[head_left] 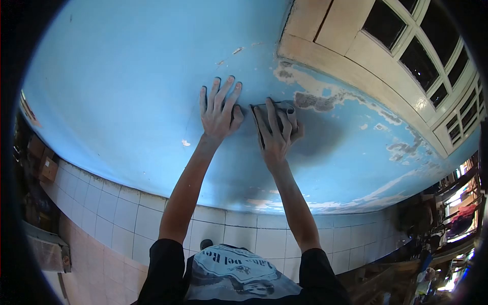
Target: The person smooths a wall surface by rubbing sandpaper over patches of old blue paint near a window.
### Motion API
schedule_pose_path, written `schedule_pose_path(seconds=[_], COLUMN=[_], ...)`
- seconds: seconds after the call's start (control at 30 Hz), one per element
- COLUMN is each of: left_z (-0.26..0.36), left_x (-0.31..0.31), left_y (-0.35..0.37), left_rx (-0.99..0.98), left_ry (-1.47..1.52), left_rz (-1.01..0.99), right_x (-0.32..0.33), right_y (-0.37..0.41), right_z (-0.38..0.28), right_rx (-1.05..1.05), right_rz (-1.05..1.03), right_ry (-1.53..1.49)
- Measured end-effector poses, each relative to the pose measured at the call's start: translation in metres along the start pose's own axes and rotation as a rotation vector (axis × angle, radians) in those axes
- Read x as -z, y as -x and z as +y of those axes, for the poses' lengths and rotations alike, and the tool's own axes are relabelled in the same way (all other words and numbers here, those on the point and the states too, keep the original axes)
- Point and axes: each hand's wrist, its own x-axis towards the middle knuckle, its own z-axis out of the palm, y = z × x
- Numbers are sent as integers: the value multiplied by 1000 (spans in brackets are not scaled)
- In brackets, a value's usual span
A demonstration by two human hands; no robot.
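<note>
My left hand (218, 112) lies flat on the light blue wall (127, 91), fingers spread and dusted grey, holding nothing. To its right, my right hand (277, 129) presses a dark grey sheet, apparently sandpaper (292, 113), against the same wall. One edge of the sheet curls up by the fingers, and much of it is hidden under the palm. Close to that hand, the paint has come off in a rough grey patch (314, 101). A dark, dusty smudge spreads over the paint right of and below the right hand.
A cream window frame (351, 66) with dark panes runs along the upper right. White tiles (152, 211) line the lower wall. A cardboard box (49, 169) sits at the far left, and cluttered shelves (457, 203) stand at the right.
</note>
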Motion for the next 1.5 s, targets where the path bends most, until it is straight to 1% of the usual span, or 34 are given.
schedule_pose_path(seconds=[0.07, 0.13, 0.23, 0.27, 0.33, 0.37, 0.43, 0.47, 0.53, 0.6, 0.67, 0.7, 0.77, 0.8, 0.87, 0.93, 0.97, 1.0, 1.03, 1.1, 1.13, 1.2, 1.23, 1.27, 1.3, 1.33, 1.37, 1.43, 1.47, 1.5], left_z=[-13, -33, -37, -36, -39, -40, -39, -39, -39, -40, -42, -42, -43, -42, -42, -40, -42, -44, -46, -53, -58, -69, -73, -76, -78, -80, -80, -83, -82, -81], left_x=[6, 16, 15, 13, 12, 12, 13, 14, 14, 13, 13, 13, 11, 13, 14, 18, 19, 20, 22, 26, 28, 34, 34, 32, 31, 29, 29, 29, 30, 29], left_y=[-2, -11, -14, -14, -14, -12, -14, -13, -12, -10, -9, -9, -10, -10, -13, -11, -13, -15, -17, -23, -27, -35, -36, -37, -36, -37, -36, -32, -32, -33], left_rx=[-64, -81, -84, -81, -92, -97, -94, -91, -87, -87, -92, -98, -98, -98, -93, -81, -76, -70, -72, -59, -58, -45, -48, -23, 3, 0, -16, -36, -24, -10], left_ry=[42, 14, -42, -81, -75, -72, -69, -70, -66, -53, -60, -62, -60, -56, -35, -12, 47, 105, 105, 243, 235, 75, 72, 31, -11, -14, -26, -33, -12, 7], left_rz=[-118, -93, -75, -60, -58, -54, -57, -62, -62, -61, -54, -63, -58, -68, -73, -97, -88, -78, -81, 64, 70, 115, 122, 86, 50, 59, 53, 25, 33, 48], right_x=[-5, -17, -23, -22, -20, -20, -24, -27, -31, -58, -64, -66, -70, -66, -64, -43, -33, -25, -21, -19, -21, -34, -48, -62, -66, -69, -71, -67, -60, -55], right_y=[7, 41, 32, 17, -29, -40, -57, -53, -28, 37, 90, 96, 102, 92, 53, -31, -70, -97, -109, -125, -115, -59, -21, 20, 57, 75, 70, 71, 55, 22], right_z=[1, 11, 10, 9, 3, -1, -7, -8, -8, -5, -13, -15, -18, -22, -22, -19, -17, -16, -16, -18, -18, -20, -25, -30, -35, -38, -40, -44, -44, -40], right_rx=[-18, 8, 3, 0, 66, 59, -43, -37, 89, 245, 176, 180, 159, 154, 68, 88, 62, 38, 34, 55, 61, 180, 170, 161, 258, 355, 357, 242, 251, 266], right_rz=[39, 0, -32, -37, -18, -23, 13, 11, -117, -251, -292, -286, -212, -213, -200, -42, 6, 55, 54, 116, 120, -111, -208, -306, -323, -335, -329, -293, -292, -289], right_ry=[-47, -20, -111, -109, -76, -74, -54, -61, 11, -127, -271, -267, -210, -207, -167, -124, -80, -37, -37, -43, -49, -113, -191, -267, -246, -225, -227, -336, -320, -302])
